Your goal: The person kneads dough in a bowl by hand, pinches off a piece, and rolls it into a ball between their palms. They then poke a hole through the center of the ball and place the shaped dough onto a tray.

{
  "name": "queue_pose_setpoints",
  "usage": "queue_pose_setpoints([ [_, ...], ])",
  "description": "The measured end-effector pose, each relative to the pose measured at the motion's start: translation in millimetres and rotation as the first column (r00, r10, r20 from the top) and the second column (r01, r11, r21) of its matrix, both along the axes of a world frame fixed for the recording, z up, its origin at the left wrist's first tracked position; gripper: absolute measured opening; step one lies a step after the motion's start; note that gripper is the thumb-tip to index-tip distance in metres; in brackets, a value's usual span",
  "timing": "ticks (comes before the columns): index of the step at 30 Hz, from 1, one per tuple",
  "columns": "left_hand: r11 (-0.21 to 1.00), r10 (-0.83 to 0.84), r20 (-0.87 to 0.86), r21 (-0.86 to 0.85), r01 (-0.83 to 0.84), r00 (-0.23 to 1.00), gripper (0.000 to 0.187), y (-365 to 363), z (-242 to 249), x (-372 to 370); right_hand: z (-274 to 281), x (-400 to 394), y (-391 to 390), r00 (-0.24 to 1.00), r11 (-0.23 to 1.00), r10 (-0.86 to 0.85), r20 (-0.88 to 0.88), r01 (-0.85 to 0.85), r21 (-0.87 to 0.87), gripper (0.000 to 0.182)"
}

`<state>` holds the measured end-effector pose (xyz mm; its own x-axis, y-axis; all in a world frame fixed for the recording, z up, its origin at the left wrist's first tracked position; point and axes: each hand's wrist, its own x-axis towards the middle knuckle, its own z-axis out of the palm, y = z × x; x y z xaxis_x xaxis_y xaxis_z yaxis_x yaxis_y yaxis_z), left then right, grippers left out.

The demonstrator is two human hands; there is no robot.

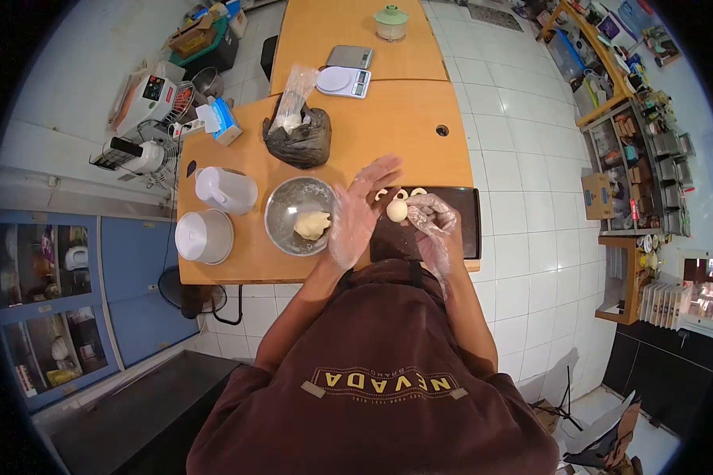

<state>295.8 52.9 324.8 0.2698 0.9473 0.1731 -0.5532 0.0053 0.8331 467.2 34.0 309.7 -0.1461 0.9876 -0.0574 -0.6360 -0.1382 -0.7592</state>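
My right hand, in a clear plastic glove, pinches a small pale dough ball with its fingertips, above a dark baking tray. Beside it my left hand, also gloved, is raised with its palm and fingers stretched flat, holding nothing. Several curved dough pieces lie along the tray's far edge, partly hidden by my hands. Just left of my left hand stands a metal bowl with a larger lump of dough inside.
Left of the bowl are a white pitcher and a white tub. Farther back sit a black plastic bag, a white kitchen scale, a grey scale and a green-lidded container. A blue box stands at the left edge.
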Motion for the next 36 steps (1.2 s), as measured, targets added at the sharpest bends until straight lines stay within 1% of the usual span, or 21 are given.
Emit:
queue_pose_setpoints([
  [2,0.993,0.001,-0.029,-0.120,-0.005,1.000,0.103,2,17,8,-3,-4,-2,0.996,0.996,0.085,-0.007,-0.085,-0.024,0.017],
  [3,0.993,0.012,-0.062,-0.115,-0.019,0.998,0.105,3,20,10,-3,-6,-2,0.992,0.992,0.125,-0.010,-0.126,-0.034,0.017],
  [6,0.994,0.042,-0.130,-0.100,-0.055,0.991,0.108,5,24,18,-1,-13,-4,0.990,0.988,0.136,0.028,-0.133,-0.074,0.014],
  [8,0.993,0.066,-0.150,-0.092,-0.080,0.986,0.108,4,24,20,2,-12,-5,0.986,0.995,0.091,0.142,-0.085,-0.045,0.014],
  [10,0.995,0.050,-0.066,-0.087,-0.055,0.997,0.107,6,15,18,6,-12,-5,0.967,0.999,0.044,0.249,-0.042,-0.012,0.013],
  [11,0.996,0.040,-0.024,-0.083,-0.042,0.999,0.107,7,13,17,10,-12,-5,0.930,0.995,-0.029,0.368,-0.007,0.097,0.013],
  [13,0.981,0.041,0.104,-0.191,-0.021,0.994,0.106,8,19,16,20,-13,-4,0.804,0.948,-0.204,0.558,0.021,0.317,0.013],
  [14,0.970,0.047,0.167,-0.243,-0.005,0.985,0.105,9,22,15,23,-14,-2,0.738,0.904,-0.288,0.610,0.001,0.427,0.015],
  [15,0.969,0.030,0.202,-0.245,0.021,0.979,0.103,9,20,14,25,-15,-1,0.666,0.849,-0.376,0.644,-0.031,0.528,0.017],
  [16,0.968,0.012,0.236,-0.247,0.048,0.972,0.102,10,17,14,25,-16,-1,0.589,0.783,-0.466,0.661,-0.074,0.618,0.019],
  [17,0.966,-0.004,0.271,-0.248,0.074,0.963,0.100,11,14,14,23,-17,-2,0.565,0.777,-0.483,0.669,-0.076,0.625,0.025],
  [20,0.956,0.013,0.313,-0.283,0.080,0.950,0.097,10,10,14,21,-20,-3,0.520,0.736,-0.542,0.660,-0.086,0.672,0.030],
  [23,0.933,0.092,0.386,-0.354,0.056,0.918,0.094,9,8,15,11,-20,-4,0.509,0.721,-0.543,0.668,-0.125,0.682,0.034],
  [26,0.921,0.151,0.412,-0.388,0.023,0.898,0.092,9,9,15,7,-19,-6,0.419,0.672,-0.598,0.683,-0.203,0.713,0.035],
  [29,0.916,0.186,0.404,-0.401,-0.010,0.896,0.091,12,14,15,2,-19,-8,0.414,0.654,-0.609,0.677,-0.220,0.723,0.034],
  [32,0.921,0.163,0.454,-0.389,0.030,0.876,0.090,14,11,13,7,-18,-8,0.397,0.655,-0.579,0.712,-0.294,0.696,0.036],
  [35,0.906,0.140,0.495,-0.414,0.092,0.857,0.089,13,15,12,21,-15,-8,0.376,0.665,-0.550,0.746,-0.342,0.663,0.040],
  [36,0.902,0.132,0.541,-0.413,0.125,0.831,0.088,12,16,11,24,-14,-9,0.376,0.681,-0.553,0.743,-0.310,0.664,0.044],
])
